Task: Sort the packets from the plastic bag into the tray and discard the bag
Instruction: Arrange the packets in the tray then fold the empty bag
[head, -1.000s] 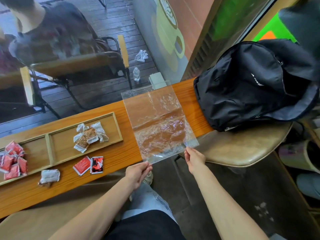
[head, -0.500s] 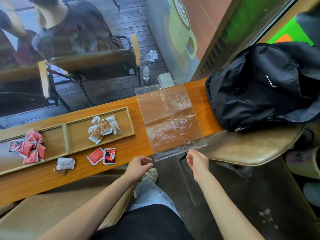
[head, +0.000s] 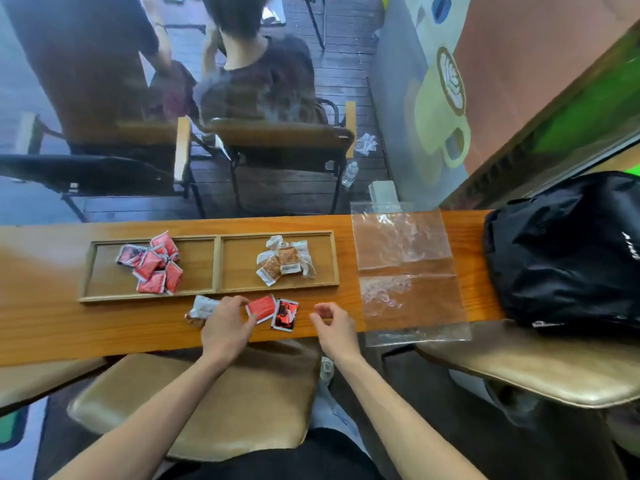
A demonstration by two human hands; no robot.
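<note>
The left hand point(head: 227, 325) rests over the worktop point(head: 52, 327) with its grip released, fingertips touching the red packet point(head: 261, 308) lying just in front of the tray point(head: 218, 263). A dark packet point(head: 285, 315) lies beside it and a white packet point(head: 204, 306) under the thumb side. The right hand point(head: 336, 327) hovers loosely curled, grasping nothing, between the packets and the flat plastic bag point(head: 408, 275).
</note>
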